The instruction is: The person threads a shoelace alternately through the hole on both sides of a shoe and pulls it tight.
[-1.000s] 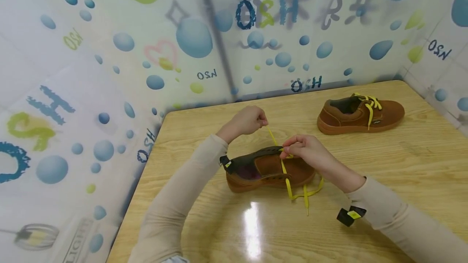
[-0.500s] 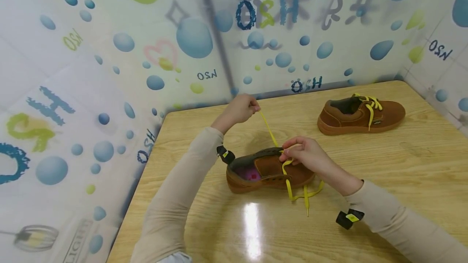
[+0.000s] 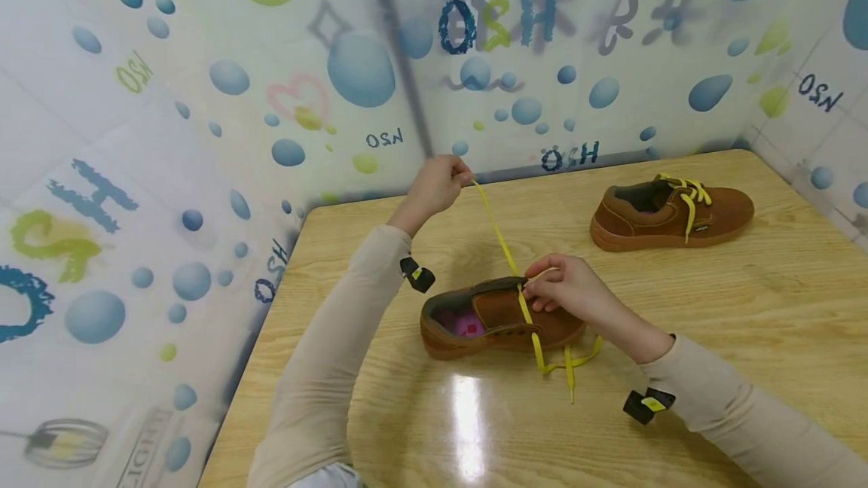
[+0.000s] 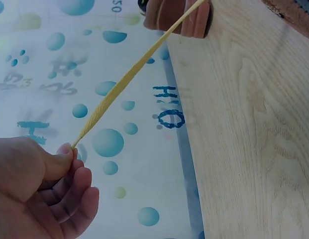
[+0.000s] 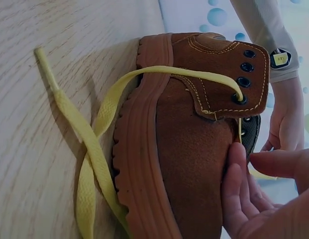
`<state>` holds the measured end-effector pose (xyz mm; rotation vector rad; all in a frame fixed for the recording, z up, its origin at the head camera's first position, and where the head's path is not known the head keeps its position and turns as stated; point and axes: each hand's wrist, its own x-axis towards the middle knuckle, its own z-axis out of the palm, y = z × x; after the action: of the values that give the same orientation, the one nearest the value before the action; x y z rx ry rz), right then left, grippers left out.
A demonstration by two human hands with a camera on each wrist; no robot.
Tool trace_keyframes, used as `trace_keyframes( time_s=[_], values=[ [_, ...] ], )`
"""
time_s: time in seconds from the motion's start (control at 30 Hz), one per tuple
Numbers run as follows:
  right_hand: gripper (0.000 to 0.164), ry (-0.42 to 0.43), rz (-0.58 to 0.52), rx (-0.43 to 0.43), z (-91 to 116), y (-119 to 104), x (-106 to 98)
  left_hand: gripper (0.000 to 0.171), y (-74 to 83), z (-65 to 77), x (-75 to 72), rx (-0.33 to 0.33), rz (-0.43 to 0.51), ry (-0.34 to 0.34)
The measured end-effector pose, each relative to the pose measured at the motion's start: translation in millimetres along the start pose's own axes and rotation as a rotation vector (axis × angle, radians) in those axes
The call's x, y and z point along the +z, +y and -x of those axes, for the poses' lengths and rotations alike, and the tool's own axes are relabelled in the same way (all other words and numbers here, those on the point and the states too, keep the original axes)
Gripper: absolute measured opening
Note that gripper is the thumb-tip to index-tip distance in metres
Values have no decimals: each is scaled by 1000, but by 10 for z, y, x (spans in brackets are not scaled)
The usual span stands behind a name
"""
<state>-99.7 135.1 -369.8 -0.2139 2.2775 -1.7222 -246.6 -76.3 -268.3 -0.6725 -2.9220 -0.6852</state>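
My left hand (image 3: 434,185) is raised above the table's far side and pinches the end of a yellow shoelace (image 4: 114,92) between thumb and finger. The lace runs taut down to a brown shoe (image 3: 498,309), passing through an eyelet in the far flap and crossing the tongue to the near flap. At that far flap (image 5: 252,137), my right hand (image 3: 568,288) holds the edge between thumb and fingers. The lace's other end (image 5: 77,114) comes out of the near flap's lowest eyelet and lies curled on the tabletop beside the sole.
A second brown shoe (image 3: 725,211), its yellow lace tied, stands at the table's back right. Behind the wooden table (image 3: 678,300) rises a wall (image 3: 420,111) patterned with bubbles. Black wrist cameras (image 3: 649,405) hang at both sleeves.
My left hand has risen and moved away toward the back left, drawing more lace through the far eyelet. The loop over the tongue has straightened. My right hand stays at the flap.
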Motion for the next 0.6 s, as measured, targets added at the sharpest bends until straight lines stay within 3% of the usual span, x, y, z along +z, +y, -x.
trace_keyframes(
  time_s=[0.33,0.6],
  values=[
    [27,35,94,-61,13,5,39,22,-33,-54,14,-56,98,27],
    [13,103,387,-119,18,35,94,22,-39,-78,44,-64,155,39]
  ],
)
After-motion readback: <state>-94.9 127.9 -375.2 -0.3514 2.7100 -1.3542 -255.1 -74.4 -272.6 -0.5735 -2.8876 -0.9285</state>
